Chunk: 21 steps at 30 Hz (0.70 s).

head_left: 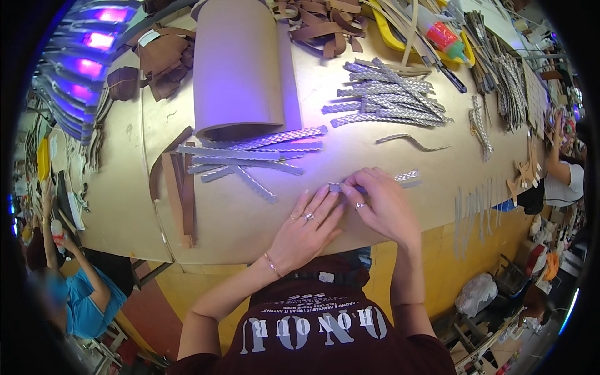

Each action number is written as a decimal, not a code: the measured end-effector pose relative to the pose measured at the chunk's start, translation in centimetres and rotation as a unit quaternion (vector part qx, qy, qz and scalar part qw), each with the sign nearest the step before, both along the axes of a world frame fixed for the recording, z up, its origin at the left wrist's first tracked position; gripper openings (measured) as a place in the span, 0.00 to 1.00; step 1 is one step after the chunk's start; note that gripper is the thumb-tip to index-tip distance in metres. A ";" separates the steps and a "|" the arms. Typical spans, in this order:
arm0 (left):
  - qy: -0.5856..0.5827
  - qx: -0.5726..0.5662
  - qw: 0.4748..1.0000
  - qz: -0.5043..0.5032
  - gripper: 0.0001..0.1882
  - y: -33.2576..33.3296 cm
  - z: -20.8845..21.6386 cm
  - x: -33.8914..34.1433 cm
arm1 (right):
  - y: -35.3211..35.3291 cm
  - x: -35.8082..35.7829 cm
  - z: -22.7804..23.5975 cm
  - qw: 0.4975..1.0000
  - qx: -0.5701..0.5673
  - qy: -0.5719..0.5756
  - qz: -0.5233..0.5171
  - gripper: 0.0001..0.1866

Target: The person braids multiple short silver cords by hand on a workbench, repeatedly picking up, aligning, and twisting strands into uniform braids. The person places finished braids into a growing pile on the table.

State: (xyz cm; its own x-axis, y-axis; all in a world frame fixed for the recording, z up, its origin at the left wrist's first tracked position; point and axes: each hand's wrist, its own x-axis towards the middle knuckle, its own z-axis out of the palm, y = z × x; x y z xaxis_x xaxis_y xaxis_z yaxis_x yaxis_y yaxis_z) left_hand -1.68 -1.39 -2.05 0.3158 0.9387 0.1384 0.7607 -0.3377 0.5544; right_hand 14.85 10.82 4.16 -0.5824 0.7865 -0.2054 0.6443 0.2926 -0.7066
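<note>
A braided silver-grey strip (pixel 407 176) lies across the table in front of me, mostly covered by my right hand. My right hand (pixel 382 203) has its thumb and fingers closed on the strip; one end pokes out beyond the knuckles. Close to the other end (pixel 335 187), the fingertips of my left hand (pixel 310 224) rest against it, with the fingers stretched out on the table. Just beyond my left hand is a loose pile of grey-backed braided strips (pixel 250 153). A larger heap of braided strips (pixel 390 97) sits farther off to the right.
A large tan roll (pixel 240 69) stands behind the near pile. Brown strap pieces (pixel 178 194) are to the left, more brown straps (pixel 322 25) at the back. A yellow tray (pixel 390 34) and a red-labelled bottle (pixel 442 37) are at the far right. Other people work on both sides.
</note>
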 end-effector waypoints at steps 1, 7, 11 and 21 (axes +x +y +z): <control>0.000 0.009 1.000 0.023 0.29 -0.2 -0.1 -0.1 | 0.1 -0.2 -0.3 1.000 -0.001 -0.004 0.001 0.08; 0.000 0.011 0.993 0.120 0.27 -0.8 0.2 -0.3 | -0.6 -0.7 -0.7 0.999 0.032 -0.034 -0.010 0.07; -0.004 0.002 0.993 0.122 0.27 -0.4 0.3 -0.3 | -1.1 -1.2 -0.7 0.996 0.058 -0.062 -0.026 0.06; 0.005 -0.005 0.992 0.127 0.30 0.1 0.6 0.0 | -1.8 -1.4 -1.2 0.990 0.102 -0.085 -0.036 0.06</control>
State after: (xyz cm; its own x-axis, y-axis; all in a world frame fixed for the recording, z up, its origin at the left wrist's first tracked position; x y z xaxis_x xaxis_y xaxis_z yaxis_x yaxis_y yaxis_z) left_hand -1.64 -1.30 -1.48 0.0703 0.9893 0.1275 0.8260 -0.1294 0.5487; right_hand 13.45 9.01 2.96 -0.4940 0.8601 -0.1273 0.7730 0.3674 -0.5173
